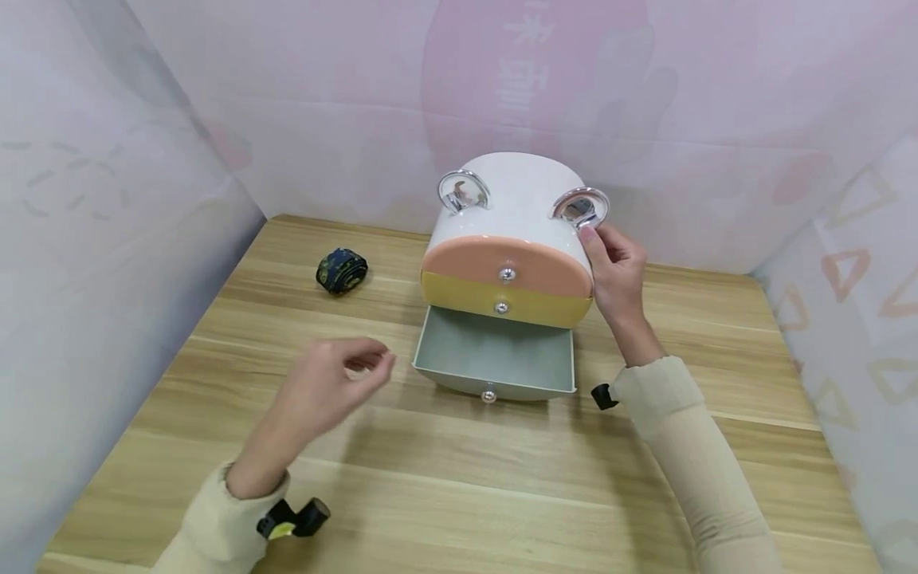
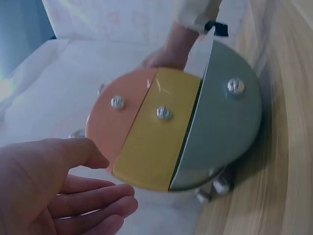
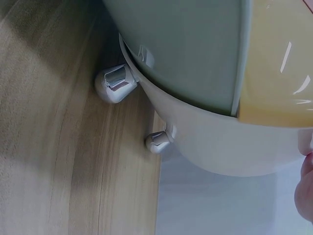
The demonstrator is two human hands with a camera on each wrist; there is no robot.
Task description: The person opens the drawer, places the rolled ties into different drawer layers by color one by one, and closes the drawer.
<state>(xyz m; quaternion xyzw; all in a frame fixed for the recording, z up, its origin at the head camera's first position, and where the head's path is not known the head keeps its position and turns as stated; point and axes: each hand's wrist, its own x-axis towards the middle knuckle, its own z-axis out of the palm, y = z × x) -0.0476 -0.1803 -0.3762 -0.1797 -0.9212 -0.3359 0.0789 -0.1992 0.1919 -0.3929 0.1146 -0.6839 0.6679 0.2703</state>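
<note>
A small drawer box with a white rounded body and two mirrored, ear-like rings on top stands on the wooden table. Its bottom grey-green drawer is pulled out, and its inside looks bare. The orange drawer and yellow drawer above are closed. My right hand holds the box's right side, thumb by the right ring; the other fingers are partly hidden. Left of the pulled-out drawer, my left hand hovers with loosely bent fingers, holding nothing. In the left wrist view, that hand is apart from the drawer fronts.
A rolled dark patterned cloth strip lies on the table to the left of the box. Behind the table hangs a pale pink printed backdrop. Small silver feet lift the box off the wood.
</note>
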